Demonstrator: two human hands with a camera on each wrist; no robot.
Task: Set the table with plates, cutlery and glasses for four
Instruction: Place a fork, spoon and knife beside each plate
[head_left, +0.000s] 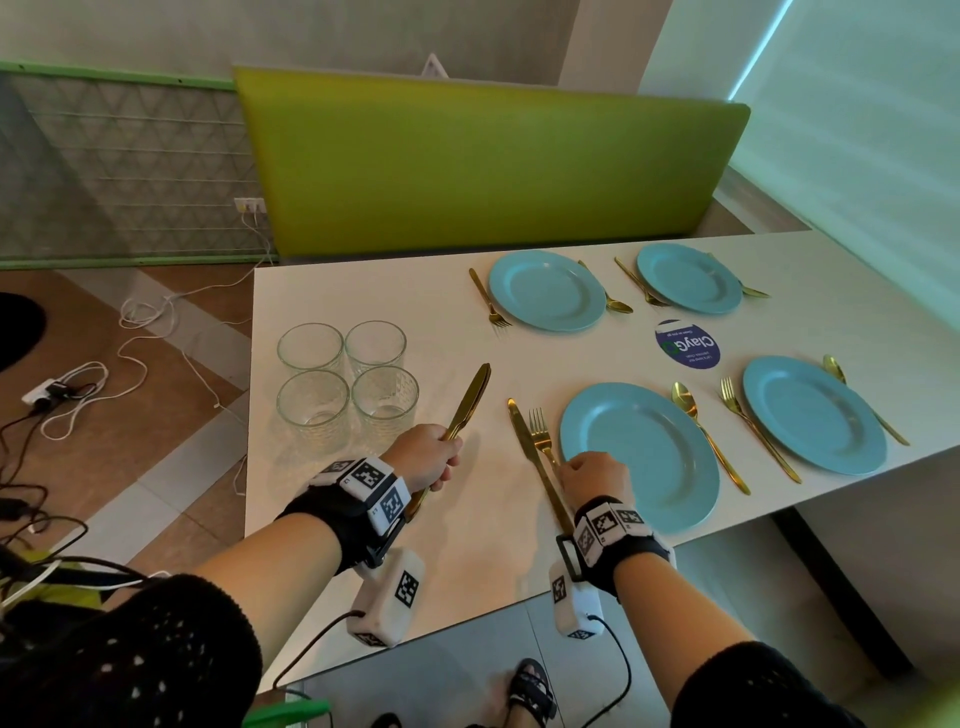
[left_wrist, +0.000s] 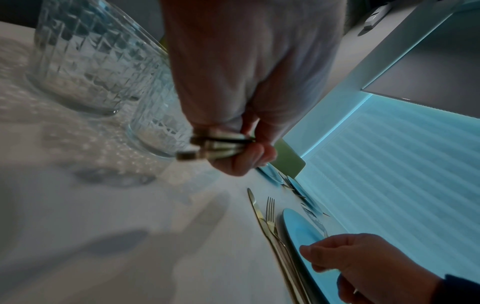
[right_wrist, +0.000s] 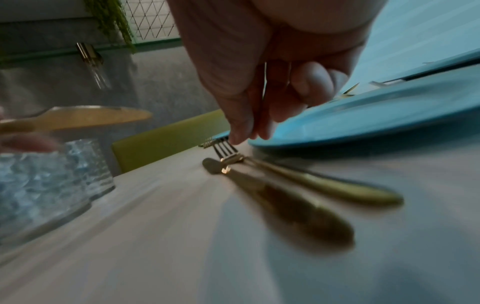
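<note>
My left hand (head_left: 441, 454) grips a bundle of gold knives (head_left: 470, 395) by the handles, blades pointing away, above the table just right of the glasses (head_left: 345, 382). The left wrist view shows the handle ends (left_wrist: 197, 148) sticking out of the fist. My right hand (head_left: 571, 470) hangs fingers-down at the left rim of the near-left blue plate (head_left: 644, 452). Its fingertips (right_wrist: 239, 137) touch the gold fork (right_wrist: 311, 183) near the tines. A gold knife (head_left: 530, 452) lies just left of that fork (head_left: 543, 434). The right hand holds nothing.
Three more blue plates (head_left: 545, 288) (head_left: 688, 278) (head_left: 813, 413) lie on the white table (head_left: 363, 545), each with a gold fork and spoon beside it. A round blue sticker (head_left: 688, 345) is between them. A green bench back (head_left: 493, 161) runs along the far side.
</note>
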